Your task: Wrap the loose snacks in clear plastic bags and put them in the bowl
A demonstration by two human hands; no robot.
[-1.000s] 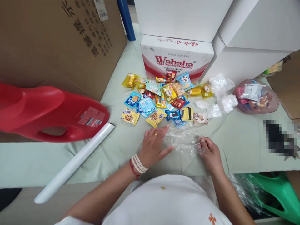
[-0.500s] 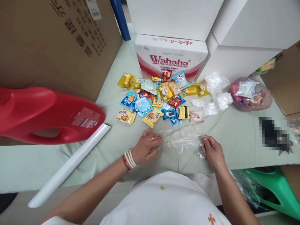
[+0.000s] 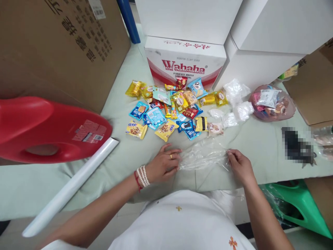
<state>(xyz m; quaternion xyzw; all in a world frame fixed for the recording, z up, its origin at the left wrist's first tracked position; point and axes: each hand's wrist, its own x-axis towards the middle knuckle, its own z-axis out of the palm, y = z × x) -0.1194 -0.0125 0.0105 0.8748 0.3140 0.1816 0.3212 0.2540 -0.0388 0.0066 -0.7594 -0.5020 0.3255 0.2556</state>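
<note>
A clear plastic bag (image 3: pixel 203 154) lies stretched on the pale green cloth in front of me. My left hand (image 3: pixel 163 164), with a ring and a bead bracelet, pinches the bag's left edge with curled fingers. My right hand (image 3: pixel 239 165) pinches its right edge. Just beyond the bag lies a spread of several small snack packets (image 3: pixel 171 107) in yellow, blue and red wrappers.
A red plastic stool (image 3: pixel 49 130) and a white roll (image 3: pixel 70 189) lie at left. A Wahaha carton (image 3: pixel 184 62), white boxes (image 3: pixel 262 41) and brown cartons (image 3: pixel 59 45) stand behind. A filled pink bag (image 3: pixel 273 104) and crumpled clear bags (image 3: pixel 236 100) sit right. A green stool (image 3: pixel 299 205) is below right.
My left hand drew back from lying flat on the bag and curled onto its left edge. The bag is now pulled flatter between both hands.
</note>
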